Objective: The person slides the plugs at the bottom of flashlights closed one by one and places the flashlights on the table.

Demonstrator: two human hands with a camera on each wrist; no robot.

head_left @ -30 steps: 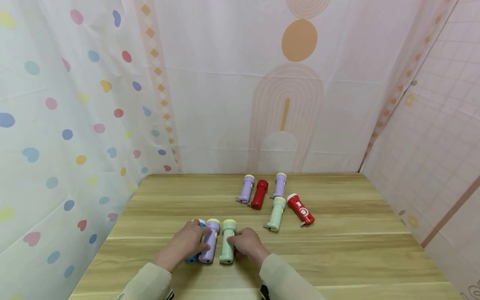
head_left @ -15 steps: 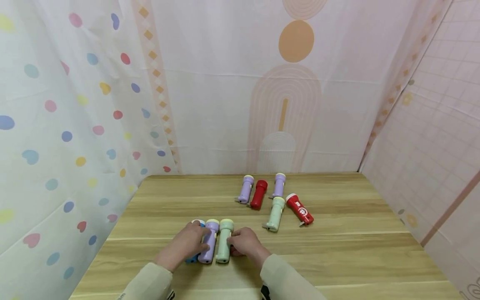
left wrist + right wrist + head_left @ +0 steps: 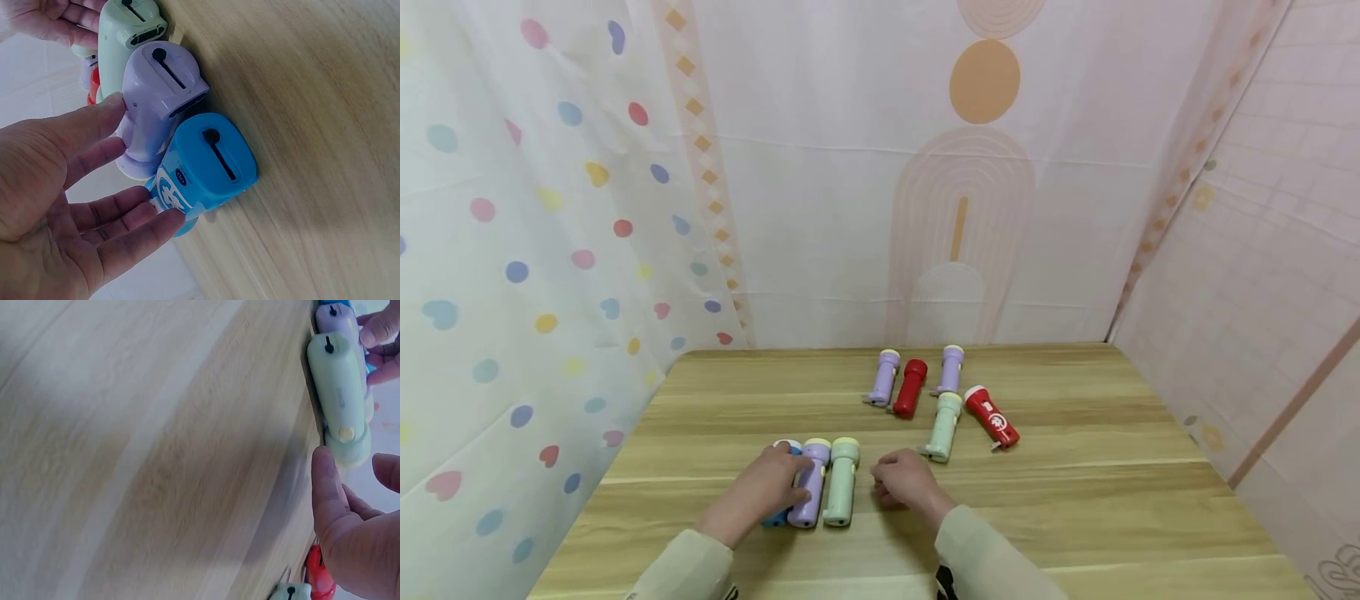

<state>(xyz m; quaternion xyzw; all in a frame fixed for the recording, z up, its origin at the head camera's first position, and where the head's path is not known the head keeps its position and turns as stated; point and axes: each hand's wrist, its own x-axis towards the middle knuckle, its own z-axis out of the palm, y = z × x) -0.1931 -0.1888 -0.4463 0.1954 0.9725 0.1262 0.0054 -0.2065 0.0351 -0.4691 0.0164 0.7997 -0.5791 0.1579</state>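
Three flashlights lie side by side on the near part of the table: a blue one [image 3: 215, 159], a purple one [image 3: 808, 492] and a mint green one [image 3: 842, 483]. My left hand [image 3: 763, 485] lies over the blue flashlight and partly hides it. In the left wrist view its thumb touches the purple flashlight, while other fingertips rest against the blue one, not wrapped round either. Just right of the green flashlight, my right hand [image 3: 910, 485] is apart from it and holds nothing; the right wrist view shows its fingers [image 3: 326, 481] extended.
Farther back lie two purple flashlights [image 3: 883, 379] [image 3: 951, 371], a red one [image 3: 910, 390], another mint green one [image 3: 943, 429] and a red-and-white one [image 3: 992, 417]. Patterned curtains [image 3: 820, 208] stand behind the wooden table [image 3: 1075, 500] and at its sides.
The green flashlight has moved left, up beside the purple one. My right hand has let go of it and drawn off to the right. The left hand has stayed over the blue and purple flashlights.
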